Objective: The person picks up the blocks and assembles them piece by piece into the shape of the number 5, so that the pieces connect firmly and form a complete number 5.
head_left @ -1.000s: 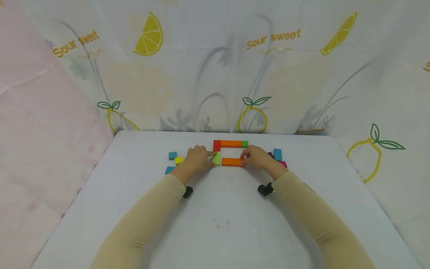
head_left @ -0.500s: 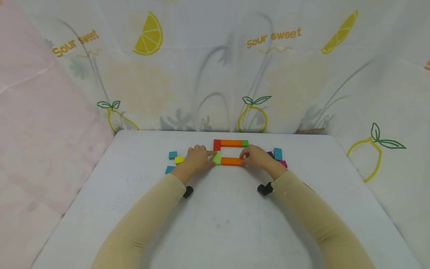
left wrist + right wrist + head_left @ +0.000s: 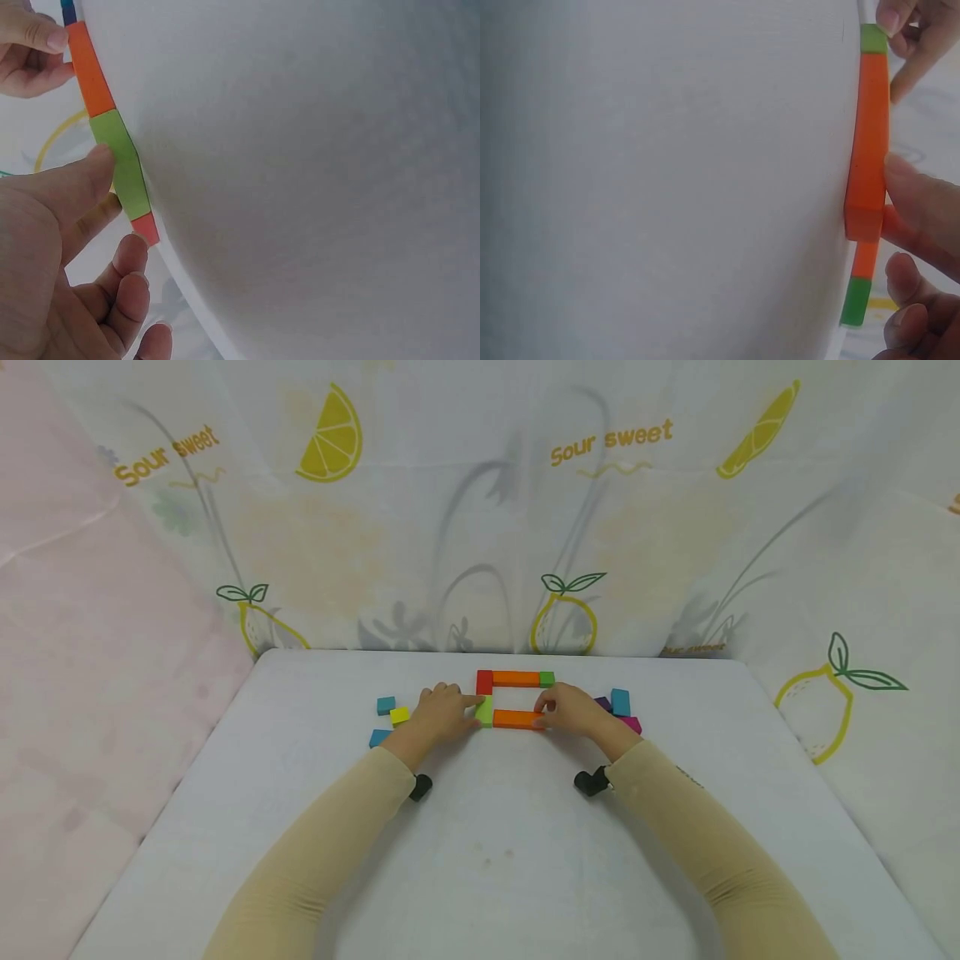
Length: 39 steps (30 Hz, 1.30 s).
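My left hand (image 3: 441, 713) holds a light green block (image 3: 486, 714) at its left side with thumb and index finger; the other fingers stay loosely bent in the left wrist view. My right hand (image 3: 573, 710) pinches the right end of a long orange block (image 3: 514, 719) between thumb and index finger. That block's left end meets the light green block's near part. Beyond the light green block lies a red block (image 3: 484, 682), followed rightward by another orange block (image 3: 516, 678) and a small green block (image 3: 547, 679). Together they form a frame whose right side is open.
Left of my left hand lie a small teal block (image 3: 386, 706), a yellow block (image 3: 400, 717) and a partly hidden blue block (image 3: 379, 739). Beside my right hand are a blue block (image 3: 620, 702), a magenta block (image 3: 632, 725) and a purple block (image 3: 603, 703). A printed cloth hangs behind the white table (image 3: 480, 893).
The near orange block has slid slightly left with my right hand, closing the thin gap to the light green block. My left hand has stayed in place.
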Each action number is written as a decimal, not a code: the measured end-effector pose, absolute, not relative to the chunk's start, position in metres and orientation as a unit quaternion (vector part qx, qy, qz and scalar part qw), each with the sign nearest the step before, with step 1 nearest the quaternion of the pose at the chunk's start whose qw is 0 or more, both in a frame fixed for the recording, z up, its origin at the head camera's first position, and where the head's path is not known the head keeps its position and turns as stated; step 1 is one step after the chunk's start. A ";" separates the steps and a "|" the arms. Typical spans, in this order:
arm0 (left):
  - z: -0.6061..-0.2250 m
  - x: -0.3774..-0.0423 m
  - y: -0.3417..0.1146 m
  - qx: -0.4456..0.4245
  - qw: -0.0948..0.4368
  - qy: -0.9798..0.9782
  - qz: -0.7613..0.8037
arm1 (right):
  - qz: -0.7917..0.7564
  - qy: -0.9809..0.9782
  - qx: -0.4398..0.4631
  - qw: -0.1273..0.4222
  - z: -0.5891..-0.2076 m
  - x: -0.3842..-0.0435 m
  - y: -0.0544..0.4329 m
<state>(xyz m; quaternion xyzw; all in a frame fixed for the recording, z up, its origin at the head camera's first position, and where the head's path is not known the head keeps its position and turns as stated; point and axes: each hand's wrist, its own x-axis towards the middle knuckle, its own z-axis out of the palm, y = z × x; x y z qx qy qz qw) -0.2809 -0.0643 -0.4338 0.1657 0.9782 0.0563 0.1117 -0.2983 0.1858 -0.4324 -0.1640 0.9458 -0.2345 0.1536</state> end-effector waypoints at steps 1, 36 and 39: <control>-0.434 -0.281 -0.064 0.165 0.113 0.978 0.057 | -0.234 0.946 -0.166 0.153 -0.433 -0.298 0.186; -0.435 -0.280 -0.065 0.170 0.096 0.980 0.047 | -0.234 0.946 -0.156 0.160 -0.428 -0.293 0.186; -0.435 -0.281 -0.065 0.172 0.098 0.979 0.042 | -0.236 0.946 -0.152 0.163 -0.428 -0.293 0.186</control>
